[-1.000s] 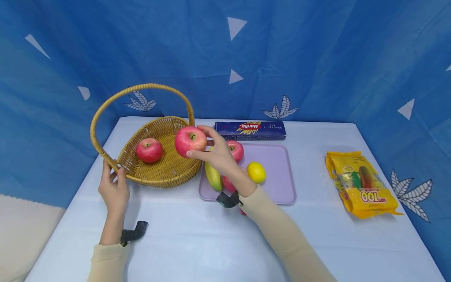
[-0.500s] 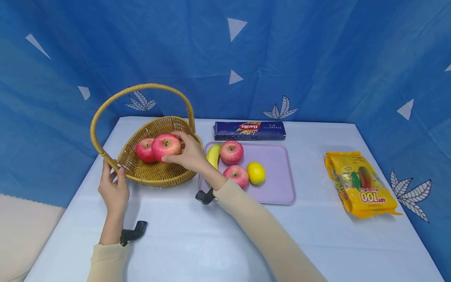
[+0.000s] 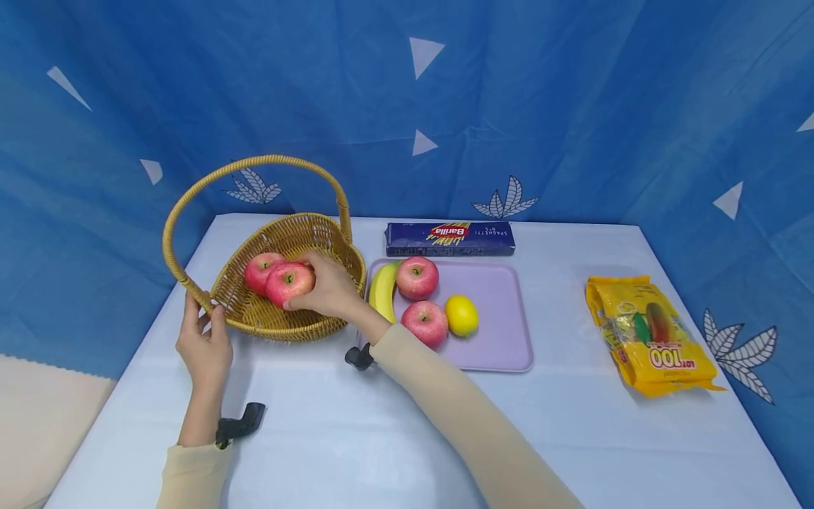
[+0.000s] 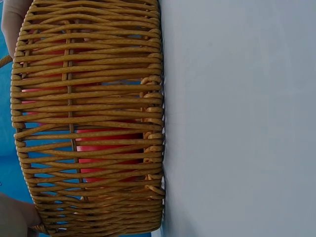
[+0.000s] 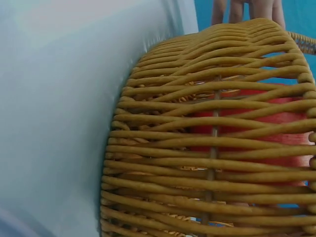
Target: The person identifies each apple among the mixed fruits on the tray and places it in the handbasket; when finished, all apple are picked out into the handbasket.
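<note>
My right hand (image 3: 331, 286) reaches over the near right rim of a wicker basket (image 3: 311, 329) and grips a red apple (image 3: 289, 283) inside it. Just behind and left of that fruit, a second apple (image 3: 259, 270) lies in the basket, partly covered by the first in the head view. At the basket's left end, my left hand (image 3: 206, 346) holds the rim by the foot of the tall arched handle (image 3: 254, 161). In both wrist views the woven wall (image 4: 94, 108) fills much of the picture, with red fruit showing through its gaps.
Right of the basket lies a lilac tray (image 3: 496, 346) bearing a banana (image 3: 383, 291), two apples (image 3: 417, 278) and a lemon (image 3: 462, 315). A blue spaghetti box (image 3: 450, 239) sits behind the tray. A yellow packet (image 3: 651, 336) lies at the table's right side.
My right hand has carried the apple left from over the tray side and lowered it into the basket beside the other apple. My left hand has stayed at the basket's rim.
</note>
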Demonstrator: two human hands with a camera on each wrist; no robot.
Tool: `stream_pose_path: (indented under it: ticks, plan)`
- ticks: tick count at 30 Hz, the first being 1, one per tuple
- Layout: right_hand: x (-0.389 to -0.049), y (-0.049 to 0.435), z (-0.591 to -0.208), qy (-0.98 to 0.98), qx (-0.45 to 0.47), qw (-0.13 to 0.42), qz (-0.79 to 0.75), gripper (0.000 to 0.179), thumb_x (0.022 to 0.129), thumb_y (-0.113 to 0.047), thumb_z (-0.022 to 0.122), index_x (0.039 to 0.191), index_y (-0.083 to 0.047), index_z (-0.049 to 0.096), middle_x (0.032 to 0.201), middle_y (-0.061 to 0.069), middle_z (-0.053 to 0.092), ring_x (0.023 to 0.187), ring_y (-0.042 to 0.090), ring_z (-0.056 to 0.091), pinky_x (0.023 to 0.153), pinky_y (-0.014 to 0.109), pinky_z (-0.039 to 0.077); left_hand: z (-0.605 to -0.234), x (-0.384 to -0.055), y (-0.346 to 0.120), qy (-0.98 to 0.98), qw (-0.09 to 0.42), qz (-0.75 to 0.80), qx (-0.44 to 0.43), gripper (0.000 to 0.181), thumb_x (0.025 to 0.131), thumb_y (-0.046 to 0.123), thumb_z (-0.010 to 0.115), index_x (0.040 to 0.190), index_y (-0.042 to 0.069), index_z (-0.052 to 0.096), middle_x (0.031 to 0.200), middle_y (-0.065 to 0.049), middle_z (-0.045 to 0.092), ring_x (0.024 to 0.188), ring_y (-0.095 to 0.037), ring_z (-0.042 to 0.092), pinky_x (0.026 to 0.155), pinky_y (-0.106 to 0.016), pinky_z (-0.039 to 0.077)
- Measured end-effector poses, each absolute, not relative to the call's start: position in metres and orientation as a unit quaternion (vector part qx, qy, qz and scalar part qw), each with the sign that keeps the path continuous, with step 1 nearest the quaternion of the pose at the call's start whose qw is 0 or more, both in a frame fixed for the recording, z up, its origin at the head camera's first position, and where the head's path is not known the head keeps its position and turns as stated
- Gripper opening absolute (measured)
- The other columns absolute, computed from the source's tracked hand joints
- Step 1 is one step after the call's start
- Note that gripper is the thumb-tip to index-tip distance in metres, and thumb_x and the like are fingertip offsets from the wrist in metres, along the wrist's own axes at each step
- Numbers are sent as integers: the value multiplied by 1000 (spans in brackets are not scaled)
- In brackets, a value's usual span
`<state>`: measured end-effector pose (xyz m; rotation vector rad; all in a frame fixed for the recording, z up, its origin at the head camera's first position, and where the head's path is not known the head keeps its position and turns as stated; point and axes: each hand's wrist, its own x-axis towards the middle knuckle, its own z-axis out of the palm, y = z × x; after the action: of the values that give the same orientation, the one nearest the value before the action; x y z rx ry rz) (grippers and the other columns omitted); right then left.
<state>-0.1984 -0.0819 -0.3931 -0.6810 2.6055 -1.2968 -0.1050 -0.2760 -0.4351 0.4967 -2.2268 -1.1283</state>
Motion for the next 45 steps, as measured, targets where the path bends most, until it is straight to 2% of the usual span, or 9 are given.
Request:
stream_pose_path:
  ticks: [12,23,29,36,45]
  plan:
    - [-195,-92,-397,902,-236,102,-348,78,70,-42,86,135,-18,51,122,-4,62,109,12,57,89,28,51,-438,-104,-276,-835,298,-422,187,55,102,18,50,152,34,34,141,-9,55,114,-33,60,82,-3,45]
    - [-193,-94,-398,907,-246,116,-321,74,71,-46,84,132,-21,51,114,-8,61,101,9,57,80,25,51,-437,-104,-277,-835,297,-425,183,55,102,20,51,152,36,33,142,-9,55,117,-36,60,85,-4,46]
    - [-194,-98,-398,913,-245,124,-302,72,71,-48,83,131,-23,51,113,-10,61,102,8,57,82,26,51,-437,-105,-277,-838,296,-420,182,56,102,21,51,152,36,32,142,-9,54,117,-36,60,91,-12,50]
    - [-194,-100,-399,923,-244,132,-267,75,73,-51,81,135,-23,49,118,-11,60,107,8,57,89,29,51,-436,-105,-277,-838,299,-420,182,55,102,20,51,152,35,33,141,-8,55,115,-36,60,89,-11,50]
    - [-192,-101,-399,925,-247,135,-254,77,74,-52,80,138,-24,48,119,-11,62,106,8,58,89,31,50,-437,-106,-277,-835,294,-424,189,55,102,20,50,152,35,32,143,-9,54,117,-33,59,88,-9,49]
